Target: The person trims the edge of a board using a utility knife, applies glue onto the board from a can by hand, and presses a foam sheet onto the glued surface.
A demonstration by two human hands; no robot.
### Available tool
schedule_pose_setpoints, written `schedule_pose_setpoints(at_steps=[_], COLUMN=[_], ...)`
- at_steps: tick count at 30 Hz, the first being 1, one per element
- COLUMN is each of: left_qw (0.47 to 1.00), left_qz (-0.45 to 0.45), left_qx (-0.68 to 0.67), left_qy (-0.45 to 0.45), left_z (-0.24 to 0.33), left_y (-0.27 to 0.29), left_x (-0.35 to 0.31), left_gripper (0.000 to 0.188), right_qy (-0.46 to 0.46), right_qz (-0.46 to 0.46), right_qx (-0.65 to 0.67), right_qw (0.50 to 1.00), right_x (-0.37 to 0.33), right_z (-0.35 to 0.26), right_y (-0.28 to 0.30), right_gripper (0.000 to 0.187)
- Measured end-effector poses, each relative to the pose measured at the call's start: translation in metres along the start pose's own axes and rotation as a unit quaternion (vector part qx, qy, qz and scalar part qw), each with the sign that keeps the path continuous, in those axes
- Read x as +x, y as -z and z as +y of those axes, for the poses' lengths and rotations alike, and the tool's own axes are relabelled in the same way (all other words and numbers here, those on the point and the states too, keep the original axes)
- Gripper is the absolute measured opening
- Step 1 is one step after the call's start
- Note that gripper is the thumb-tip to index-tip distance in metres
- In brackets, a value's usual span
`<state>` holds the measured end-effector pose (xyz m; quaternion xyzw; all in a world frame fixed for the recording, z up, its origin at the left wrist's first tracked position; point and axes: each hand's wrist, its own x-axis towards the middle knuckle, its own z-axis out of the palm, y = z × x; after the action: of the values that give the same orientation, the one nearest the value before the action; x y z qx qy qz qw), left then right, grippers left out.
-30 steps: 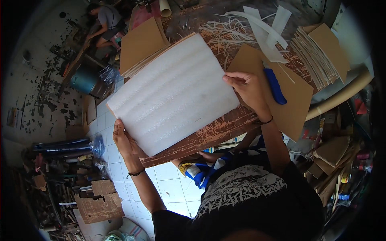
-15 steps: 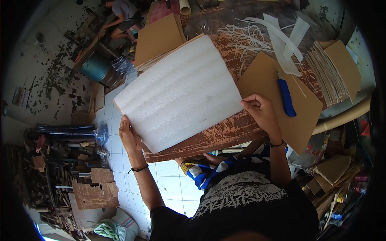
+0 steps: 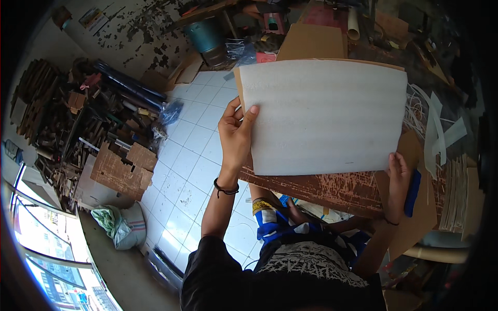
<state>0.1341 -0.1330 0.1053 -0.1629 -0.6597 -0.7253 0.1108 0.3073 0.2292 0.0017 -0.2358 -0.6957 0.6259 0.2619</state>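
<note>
A white foam sheet (image 3: pixel 327 116) with brown cardboard showing along its left and top edges is held up between my hands, over the worn red-brown table (image 3: pixel 332 189). My left hand (image 3: pixel 237 132) grips its left edge, thumb on the white face and fingers behind. My right hand (image 3: pixel 397 168) pinches the lower right corner. Just right of that hand, a blue-handled cutter (image 3: pixel 413 193) lies on a brown cardboard sheet (image 3: pixel 420 223); its blade is not visible from here.
A stack of cardboard pieces (image 3: pixel 456 194) stands on the table's right. White foam strips (image 3: pixel 434 129) lie behind it. Farther back is another cardboard sheet (image 3: pixel 311 41). Scrap wood (image 3: pixel 67 114) is heaped at left beside a white sack (image 3: pixel 127 228). Another person's leg (image 3: pixel 254 9) shows at the top.
My view has swung to the left. The foam sheet, tilted before, now sits nearly level in view. My left hand has moved up along its left edge.
</note>
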Motion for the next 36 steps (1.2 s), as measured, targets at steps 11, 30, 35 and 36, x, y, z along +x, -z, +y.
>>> schedule_pose_setpoints(at_steps=[11,30,35,36], left_qw=[0.988,0.995,0.995,0.997], left_qz=[-0.081,-0.1,-0.064,-0.052], left_qx=[-0.104,-0.002,-0.051,-0.027], left_qy=[0.077,0.014,0.052,0.044], left_z=[-0.017,-0.023,-0.02,-0.022], left_y=[0.001,0.001,0.003,0.001], left_x=[0.009,-0.011,-0.009,-0.007], left_gripper=[0.043,0.038,0.035,0.035], right_qy=[0.019,0.046,0.061,0.063], right_qz=[0.051,0.05,0.015,0.026], right_qx=[0.013,0.18,0.154,0.151], right_qw=[0.998,0.981,0.986,0.986], right_x=[0.023,0.022,0.02,0.019], right_z=[0.001,-0.048,-0.048,-0.048], right_y=[0.002,-0.02,-0.016,-0.015], right_gripper=[0.043,0.044,0.037,0.037])
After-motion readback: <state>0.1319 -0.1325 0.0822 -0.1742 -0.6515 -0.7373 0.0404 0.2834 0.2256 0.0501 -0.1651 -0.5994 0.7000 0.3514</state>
